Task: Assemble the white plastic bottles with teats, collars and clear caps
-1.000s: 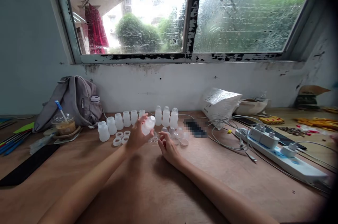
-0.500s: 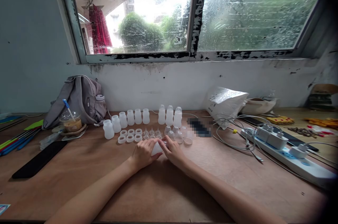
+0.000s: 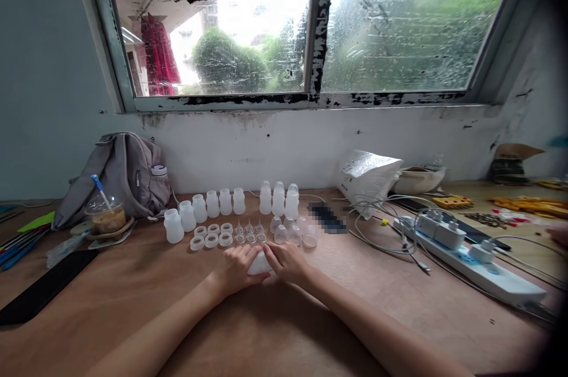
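Note:
A white translucent baby bottle (image 3: 259,264) lies tilted between my hands, just above the table or on it; I cannot tell which. My left hand (image 3: 237,269) is wrapped round its body. My right hand (image 3: 287,262) closes on its top end, with the fingers hiding that part. Beyond my hands are several white collar rings (image 3: 212,239), several clear nipples (image 3: 249,237) and several clear dome caps (image 3: 294,234). Behind them stands a row of open bottle bodies (image 3: 199,209). Three capped bottles (image 3: 278,199) stand upright to their right.
On the left are a black flat case (image 3: 47,285), an iced drink cup (image 3: 105,217) and a grey backpack (image 3: 119,176). A silvery packet (image 3: 370,179), tangled cables (image 3: 377,241) and a white power strip (image 3: 470,264) occupy the right. A blurred skin-toned shape shows at the right edge.
The whole view has shifted, so things appear further left and slightly lower. Both my hands still hold the bottle, and the right-hand fingers look more bent over its top end.

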### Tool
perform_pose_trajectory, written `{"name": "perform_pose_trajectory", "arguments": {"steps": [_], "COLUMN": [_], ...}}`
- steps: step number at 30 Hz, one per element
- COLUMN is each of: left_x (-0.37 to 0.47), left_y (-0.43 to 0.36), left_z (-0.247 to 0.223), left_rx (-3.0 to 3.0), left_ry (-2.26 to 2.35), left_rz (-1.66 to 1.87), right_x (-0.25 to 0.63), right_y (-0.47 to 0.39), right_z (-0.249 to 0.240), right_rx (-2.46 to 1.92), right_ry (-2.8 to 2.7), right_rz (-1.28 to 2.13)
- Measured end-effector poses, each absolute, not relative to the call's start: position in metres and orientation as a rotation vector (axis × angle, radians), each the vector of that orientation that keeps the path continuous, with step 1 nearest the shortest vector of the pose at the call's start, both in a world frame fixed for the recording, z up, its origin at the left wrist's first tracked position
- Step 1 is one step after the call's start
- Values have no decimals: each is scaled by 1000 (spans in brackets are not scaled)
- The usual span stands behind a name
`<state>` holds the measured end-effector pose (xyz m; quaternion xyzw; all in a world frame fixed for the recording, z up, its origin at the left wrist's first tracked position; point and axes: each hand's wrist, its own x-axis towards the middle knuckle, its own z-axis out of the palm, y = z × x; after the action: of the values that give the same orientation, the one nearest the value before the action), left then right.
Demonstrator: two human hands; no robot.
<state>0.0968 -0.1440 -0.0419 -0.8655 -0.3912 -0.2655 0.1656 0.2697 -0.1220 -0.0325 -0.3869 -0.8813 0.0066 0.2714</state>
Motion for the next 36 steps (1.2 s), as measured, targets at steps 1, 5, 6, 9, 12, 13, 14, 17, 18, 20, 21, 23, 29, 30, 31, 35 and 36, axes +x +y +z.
{"name": "perform_pose_trajectory", "arguments": {"steps": [1,5,6,9,12,13,14,17,18,20,21,23,29,30,31,35,36], "left_x": [99,108,110,115,118,119,120,122,123,126,127,128,129,129,129,126,126], "left_y": [-146,-151,-152,-152,-151,-152,-152,-156,-157,-159,-160,-161,-165,-165,-165,-163,-163], "left_z": [-40,-36,-35,-36,-36,-35,-34,-30,-28,-25,-23,-21,-17,-17,-17,-17,-17], "left_rx": [-2481,-2529,-2535,-2553,-2575,-2582,-2587,-2600,-2606,-2617,-2624,-2643,-2701,-2721,-2747,-2864,-2891], "left_ry": [-1123,-1200,-1228,-1306,-1357,-1370,-1382,-1420,-1434,-1476,-1499,-1538,-1614,-1616,-1610,-1548,-1535], "left_rz": [-784,-884,-905,-965,-1004,-1013,-1022,-1035,-1035,-1036,-1039,-1047,-1107,-1122,-1136,-1171,-1180], "right_x": [272,282,285,291,294,294,295,296,297,298,299,300,301,301,301,300,300], "right_y": [-121,-117,-115,-112,-112,-112,-112,-110,-109,-108,-107,-106,-104,-104,-104,-105,-106], "right_z": [-31,-25,-24,-19,-14,-12,-10,-6,-5,-4,-3,-3,-3,-3,-3,-7,-7], "right_rx": [-1015,-941,-922,-881,-839,-813,-776,-627,-585,-530,-519,-505,-458,-455,-452,-452,-453], "right_ry": [-2390,-2417,-2419,-2420,-2410,-2400,-2384,-2307,-2280,-2238,-2225,-2209,-2184,-2182,-2183,-2171,-2167], "right_rz": [0,-64,-72,-97,-119,-133,-159,-275,-307,-353,-366,-387,-419,-419,-417,-427,-433]}}
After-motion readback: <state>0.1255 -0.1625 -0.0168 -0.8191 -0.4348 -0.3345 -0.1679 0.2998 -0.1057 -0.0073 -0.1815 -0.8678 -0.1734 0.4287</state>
